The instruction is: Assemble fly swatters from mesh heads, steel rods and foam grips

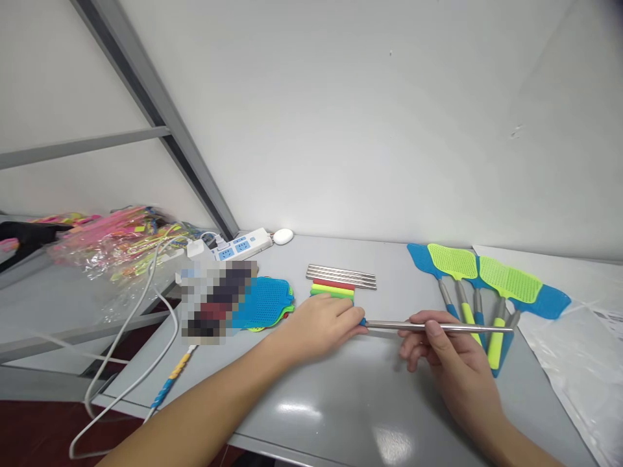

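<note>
A metal fly swatter rod point(389, 324) lies level between my hands above the table. My left hand point(324, 324) is closed around its left end, where a bit of blue grip shows; most of that grip is hidden. My right hand point(462, 363) pinches the rod between thumb and fingers nearer its thin right tip. Just behind my left hand lie red, yellow and green handle grips point(333, 290), partly covered by it. Several bare metal rods point(341, 275) rest side by side beyond those. A stack of swatter heads point(267, 301), blue on top, is left of them.
Assembled blue and yellow-green swatters point(455, 261) lie fanned out at the right, beside a white plastic sheet point(579, 363). At the back left are a power strip point(243, 245) and a white oval object point(283, 237). A white cable point(146, 285) hangs near plastic-wrapped goods point(126, 240).
</note>
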`<state>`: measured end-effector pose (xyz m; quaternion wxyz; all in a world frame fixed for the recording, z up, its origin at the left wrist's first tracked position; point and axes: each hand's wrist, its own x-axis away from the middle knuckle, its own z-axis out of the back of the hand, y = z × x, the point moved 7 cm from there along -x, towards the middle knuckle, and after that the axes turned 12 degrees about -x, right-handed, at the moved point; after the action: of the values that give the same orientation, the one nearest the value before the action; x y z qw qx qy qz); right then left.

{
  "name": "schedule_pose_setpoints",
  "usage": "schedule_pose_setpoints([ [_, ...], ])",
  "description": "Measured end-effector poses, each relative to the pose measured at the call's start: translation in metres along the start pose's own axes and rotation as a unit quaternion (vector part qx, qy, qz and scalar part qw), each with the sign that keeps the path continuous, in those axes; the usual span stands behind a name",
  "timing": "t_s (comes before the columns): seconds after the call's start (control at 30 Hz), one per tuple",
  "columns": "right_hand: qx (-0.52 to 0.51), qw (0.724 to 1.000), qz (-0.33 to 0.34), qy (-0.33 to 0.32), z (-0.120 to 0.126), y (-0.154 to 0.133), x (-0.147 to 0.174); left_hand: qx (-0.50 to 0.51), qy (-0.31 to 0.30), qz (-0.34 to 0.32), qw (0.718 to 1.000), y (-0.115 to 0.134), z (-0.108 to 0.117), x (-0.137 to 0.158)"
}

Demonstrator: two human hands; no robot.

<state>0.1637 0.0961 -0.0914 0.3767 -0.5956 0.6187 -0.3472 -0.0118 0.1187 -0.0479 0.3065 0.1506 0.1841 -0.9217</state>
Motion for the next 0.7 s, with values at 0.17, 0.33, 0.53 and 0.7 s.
schedule_pose_setpoints([
  [0.17,0.001,1.000,0.010,-0.006,-0.001,-0.002,0.000,-0.010,0.025,0.004,1.000,0.005,0.004,-0.002],
  [0.33,0.024,0.999,0.013,-0.034,-0.001,-0.003,0.004,-0.015,0.066,0.020,0.997,0.000,0.010,-0.001],
  [0.53,0.031,0.998,-0.009,-0.060,-0.003,-0.005,0.004,-0.001,0.094,0.027,0.995,-0.004,0.016,0.002],
  [0.7,0.038,0.997,-0.046,-0.053,0.000,-0.004,-0.002,0.017,0.098,0.028,0.995,-0.005,0.014,0.001],
])
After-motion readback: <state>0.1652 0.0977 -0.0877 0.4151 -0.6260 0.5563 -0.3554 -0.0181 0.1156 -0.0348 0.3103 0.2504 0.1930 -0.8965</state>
